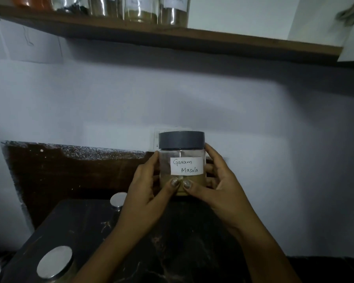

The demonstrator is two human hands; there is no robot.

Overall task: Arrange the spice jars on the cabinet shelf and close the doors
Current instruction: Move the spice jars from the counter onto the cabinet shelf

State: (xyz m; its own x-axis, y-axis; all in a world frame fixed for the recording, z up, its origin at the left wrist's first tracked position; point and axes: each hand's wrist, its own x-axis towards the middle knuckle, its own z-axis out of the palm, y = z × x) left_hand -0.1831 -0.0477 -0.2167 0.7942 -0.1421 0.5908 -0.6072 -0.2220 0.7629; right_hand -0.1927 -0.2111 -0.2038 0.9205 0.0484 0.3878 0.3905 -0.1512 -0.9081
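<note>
down-left of the garam masala jar a silver-lidded jar stands on the dark counter. my left hand curls round the garam masala jar's left side, my right hand round its right, thumbs meeting under its label. above it, the wooden shelf carries more jars.

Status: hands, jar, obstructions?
Left hand and right hand grip Garam Masala jar, upright, lid on. Shelf above holds other jars, free space at right. Unobstructed.

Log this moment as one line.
left hand: grips Garam Masala jar | right hand: grips same jar | jar: upright, grey lid on | shelf: other jars standing | step: not yet shelved
</note>
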